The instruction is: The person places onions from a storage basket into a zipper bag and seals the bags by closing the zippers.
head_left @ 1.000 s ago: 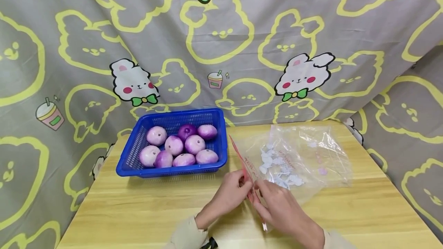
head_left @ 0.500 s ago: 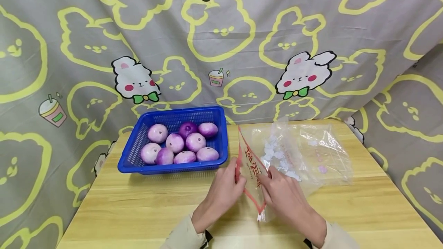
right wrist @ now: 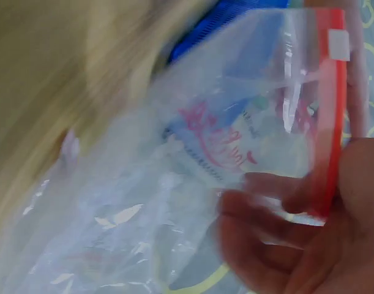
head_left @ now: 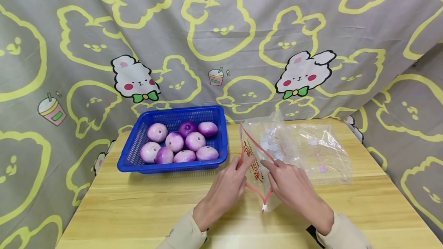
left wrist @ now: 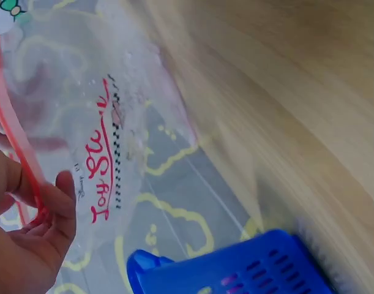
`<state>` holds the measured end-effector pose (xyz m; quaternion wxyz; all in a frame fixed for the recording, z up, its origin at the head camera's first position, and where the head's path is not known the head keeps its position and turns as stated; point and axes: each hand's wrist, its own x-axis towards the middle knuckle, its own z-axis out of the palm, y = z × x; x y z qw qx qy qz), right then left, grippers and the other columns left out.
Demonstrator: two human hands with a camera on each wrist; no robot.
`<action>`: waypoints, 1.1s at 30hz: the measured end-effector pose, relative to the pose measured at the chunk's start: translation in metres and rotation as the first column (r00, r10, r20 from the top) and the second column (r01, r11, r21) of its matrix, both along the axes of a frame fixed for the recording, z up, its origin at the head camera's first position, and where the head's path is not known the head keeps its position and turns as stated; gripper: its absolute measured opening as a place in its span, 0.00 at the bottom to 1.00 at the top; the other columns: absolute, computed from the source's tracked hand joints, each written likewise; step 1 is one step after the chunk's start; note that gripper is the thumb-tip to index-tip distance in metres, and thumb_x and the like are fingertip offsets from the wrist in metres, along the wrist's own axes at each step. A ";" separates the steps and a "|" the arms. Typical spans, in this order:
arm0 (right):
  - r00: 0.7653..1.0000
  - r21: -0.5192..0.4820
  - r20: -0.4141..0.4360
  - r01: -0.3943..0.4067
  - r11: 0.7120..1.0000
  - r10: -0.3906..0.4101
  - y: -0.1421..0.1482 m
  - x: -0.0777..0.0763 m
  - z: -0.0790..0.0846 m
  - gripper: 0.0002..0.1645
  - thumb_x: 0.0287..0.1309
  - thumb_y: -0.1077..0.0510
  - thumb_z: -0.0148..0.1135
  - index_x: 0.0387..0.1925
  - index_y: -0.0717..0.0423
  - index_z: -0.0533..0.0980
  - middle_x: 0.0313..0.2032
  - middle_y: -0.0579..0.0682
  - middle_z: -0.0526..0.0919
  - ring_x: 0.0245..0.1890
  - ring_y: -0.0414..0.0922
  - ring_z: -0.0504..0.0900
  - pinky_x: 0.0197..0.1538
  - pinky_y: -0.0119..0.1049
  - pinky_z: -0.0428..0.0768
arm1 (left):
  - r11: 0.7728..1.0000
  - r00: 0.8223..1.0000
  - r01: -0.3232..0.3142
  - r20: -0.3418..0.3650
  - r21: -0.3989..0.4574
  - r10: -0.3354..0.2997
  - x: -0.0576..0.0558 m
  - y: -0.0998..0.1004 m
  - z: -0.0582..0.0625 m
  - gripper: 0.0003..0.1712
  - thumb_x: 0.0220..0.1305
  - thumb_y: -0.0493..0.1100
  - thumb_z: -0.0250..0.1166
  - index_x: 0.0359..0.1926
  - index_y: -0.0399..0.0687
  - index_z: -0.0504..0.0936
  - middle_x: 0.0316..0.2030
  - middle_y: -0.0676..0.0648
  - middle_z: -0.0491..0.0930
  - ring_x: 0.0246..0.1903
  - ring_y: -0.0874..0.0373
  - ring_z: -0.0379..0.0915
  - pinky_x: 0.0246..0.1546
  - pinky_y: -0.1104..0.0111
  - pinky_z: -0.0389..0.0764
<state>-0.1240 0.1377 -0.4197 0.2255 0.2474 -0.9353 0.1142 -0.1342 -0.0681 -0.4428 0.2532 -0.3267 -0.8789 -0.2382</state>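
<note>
A clear slider zip bag [head_left: 250, 147] with a red edge and red lettering stands on its side between the hands, its mouth spread apart towards me. My left hand [head_left: 226, 181] grips the left red edge, its index finger stretched inside the mouth; in the left wrist view the fingers [left wrist: 61, 208] curl round the red strip. The right hand [head_left: 294, 183] holds the other edge, index finger also pointing inward. Its fingers [right wrist: 254, 239] curl beside the red strip in the right wrist view. The white slider [head_left: 264, 207] sits at the mouth's near corner.
A blue plastic basket [head_left: 173, 170] of several purple onions [head_left: 174, 141] stands left of the bag. Clear plastic [head_left: 332, 156] with a purple spot spreads over the wooden table [head_left: 138, 210] to the right. A patterned curtain [head_left: 221, 22] hangs behind.
The bag's mouth has gone from nearly closed to widely spread as the hands drew its two red edges apart. The slider end has risen slightly in the view. The basket stays put.
</note>
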 end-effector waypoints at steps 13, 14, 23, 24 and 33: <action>0.929 -0.317 -0.368 -0.167 0.934 0.041 0.006 -0.006 0.040 0.06 0.51 0.65 0.63 0.31 0.66 0.82 0.29 0.55 0.84 0.20 0.43 0.81 0.19 0.34 0.78 | 0.956 0.965 -0.190 -0.135 0.223 0.223 -0.013 -0.008 0.025 0.09 0.57 0.31 0.66 0.40 0.33 0.84 0.26 0.47 0.71 0.19 0.55 0.69 0.19 0.65 0.76; 0.935 -0.320 -0.355 -0.137 0.937 0.016 0.007 -0.006 0.042 0.06 0.49 0.66 0.65 0.31 0.66 0.82 0.27 0.54 0.82 0.19 0.41 0.80 0.19 0.33 0.77 | 0.956 0.961 -0.200 -0.150 0.213 0.234 -0.012 -0.010 0.029 0.07 0.56 0.30 0.65 0.37 0.34 0.84 0.25 0.47 0.70 0.18 0.54 0.68 0.18 0.64 0.75; 0.986 -0.200 -0.050 0.145 0.969 -0.158 0.006 -0.004 0.039 0.34 0.49 0.68 0.55 0.62 0.53 0.74 0.33 0.55 0.71 0.21 0.47 0.66 0.18 0.38 0.65 | 0.927 0.925 -0.371 -0.069 0.044 0.374 0.000 -0.019 0.057 0.22 0.46 0.35 0.67 0.47 0.42 0.78 0.29 0.46 0.72 0.20 0.48 0.73 0.14 0.57 0.73; 0.987 -0.195 -0.034 0.147 0.970 -0.157 0.006 -0.004 0.039 0.37 0.49 0.69 0.55 0.65 0.51 0.72 0.38 0.58 0.72 0.24 0.50 0.69 0.19 0.41 0.68 | 0.933 0.931 -0.358 -0.054 0.038 0.360 0.001 -0.019 0.058 0.23 0.46 0.34 0.67 0.47 0.42 0.77 0.29 0.46 0.72 0.20 0.48 0.73 0.14 0.57 0.73; 0.993 -0.102 -0.109 -0.065 0.993 0.054 0.001 -0.008 0.034 0.28 0.39 0.80 0.53 0.44 0.62 0.84 0.44 0.63 0.81 0.42 0.57 0.81 0.39 0.49 0.81 | 0.979 0.975 -0.200 -0.101 -0.038 0.196 0.005 -0.010 0.052 0.26 0.50 0.26 0.65 0.53 0.42 0.80 0.35 0.45 0.76 0.28 0.53 0.74 0.24 0.62 0.80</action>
